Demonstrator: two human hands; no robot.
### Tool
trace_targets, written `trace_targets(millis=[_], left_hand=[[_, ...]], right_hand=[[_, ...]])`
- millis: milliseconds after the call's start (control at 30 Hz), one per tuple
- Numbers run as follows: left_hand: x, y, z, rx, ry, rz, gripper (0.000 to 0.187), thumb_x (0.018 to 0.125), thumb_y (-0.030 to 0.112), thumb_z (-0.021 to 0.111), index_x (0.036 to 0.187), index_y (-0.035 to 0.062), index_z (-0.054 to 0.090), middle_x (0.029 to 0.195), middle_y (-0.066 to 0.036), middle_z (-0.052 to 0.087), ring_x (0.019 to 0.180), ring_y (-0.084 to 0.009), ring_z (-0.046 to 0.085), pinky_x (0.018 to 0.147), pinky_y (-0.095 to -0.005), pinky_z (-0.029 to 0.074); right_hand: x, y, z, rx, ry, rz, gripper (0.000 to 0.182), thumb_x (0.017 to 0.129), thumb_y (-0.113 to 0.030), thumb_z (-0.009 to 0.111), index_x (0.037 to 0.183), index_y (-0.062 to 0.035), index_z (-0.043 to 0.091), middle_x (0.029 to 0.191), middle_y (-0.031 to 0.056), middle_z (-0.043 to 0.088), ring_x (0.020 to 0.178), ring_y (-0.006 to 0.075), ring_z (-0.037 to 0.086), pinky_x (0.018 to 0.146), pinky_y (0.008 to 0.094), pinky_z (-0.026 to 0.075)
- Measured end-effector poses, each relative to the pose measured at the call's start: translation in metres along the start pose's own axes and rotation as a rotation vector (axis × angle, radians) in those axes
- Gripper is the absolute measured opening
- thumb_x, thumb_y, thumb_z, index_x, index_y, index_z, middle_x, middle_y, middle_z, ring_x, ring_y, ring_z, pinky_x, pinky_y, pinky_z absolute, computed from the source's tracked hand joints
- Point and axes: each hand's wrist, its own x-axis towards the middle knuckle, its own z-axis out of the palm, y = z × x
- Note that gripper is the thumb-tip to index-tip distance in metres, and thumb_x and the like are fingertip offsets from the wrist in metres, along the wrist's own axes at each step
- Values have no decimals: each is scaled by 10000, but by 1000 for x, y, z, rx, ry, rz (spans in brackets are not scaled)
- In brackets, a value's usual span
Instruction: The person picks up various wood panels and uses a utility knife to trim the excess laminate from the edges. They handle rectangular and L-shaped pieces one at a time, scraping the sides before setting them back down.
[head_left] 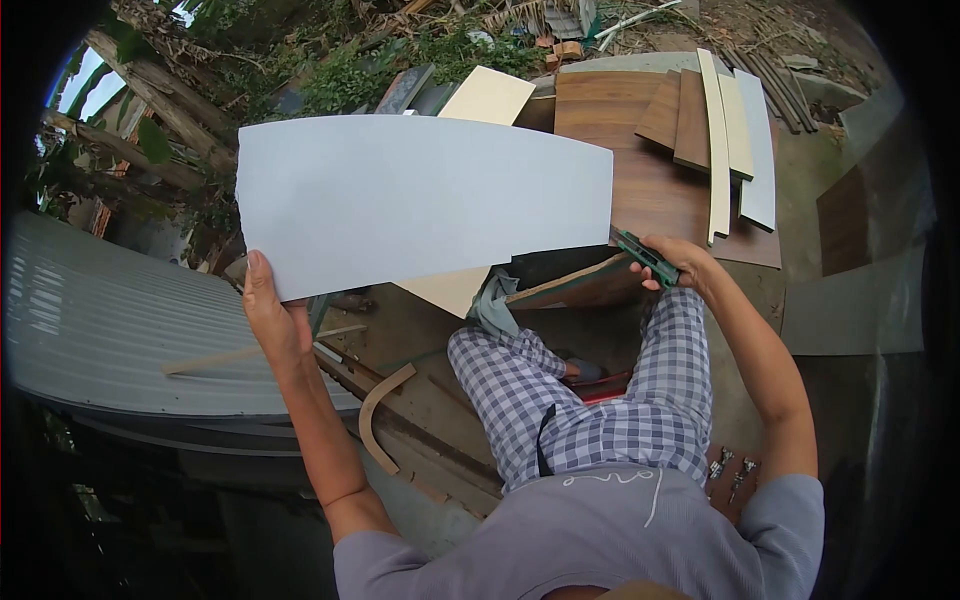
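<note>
A large white panel (425,205) with a gently curved top edge is held up in front of me. My left hand (272,312) grips its lower left corner, thumb on the near face and fingers behind. In my right hand (675,262) is a green utility knife (648,257), fingers wrapped round its handle. The knife's tip is right at the panel's lower right corner. Below the panel, a grey-blue cloth (494,305) hangs over the end of a dark piece with a rough brown edge (570,278), in front of my knees.
Brown wood-grain boards (640,150) lie at the back right, with cream and white strips (718,150) on top. A corrugated metal sheet (150,320) spans the left side. A curved wooden strip (375,420) rests on the ground, and metal hinges (735,470) lie near my right hip.
</note>
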Motion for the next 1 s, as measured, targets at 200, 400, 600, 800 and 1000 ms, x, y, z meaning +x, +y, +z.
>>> trace_targets(millis=[200,400,600,800,1000], left_hand=[[-5,8,11,37,57,1,408,939,325,497,1158,-17,532,1019,-81,590,819,-126,613,650,-262,546],[-18,30,40,158,31,150,374,931,175,410,1262,7,452,1082,-127,559,846,-156,635,613,-245,579],[-10,54,42,329,-189,78,401,920,214,443,1280,38,435,1131,-146,512,922,-206,627,722,-312,578],[-2,77,56,562,-596,467,510,840,218,651,1280,70,441,1017,-120,546,841,-191,596,774,-303,501],[26,109,91,1304,-407,1016,393,670,5,703,1037,119,620,658,-40,538,645,-167,530,696,-355,436]], right_hand=[[-26,23,-3,-144,2,-63,322,958,-273,385,1128,-14,474,777,106,608,549,101,565,493,280,570],[-45,33,16,-264,87,-293,479,960,-302,420,1370,-63,357,801,57,575,592,66,525,490,226,530],[-35,57,39,-185,55,-465,491,963,-290,426,1395,-77,330,831,47,565,619,70,522,520,221,525],[-25,72,47,42,82,-526,468,968,-261,416,1394,-85,335,838,42,559,614,66,516,543,225,531],[-28,77,47,155,163,-612,469,977,-280,407,1392,-76,329,854,40,557,613,67,517,540,226,528]])
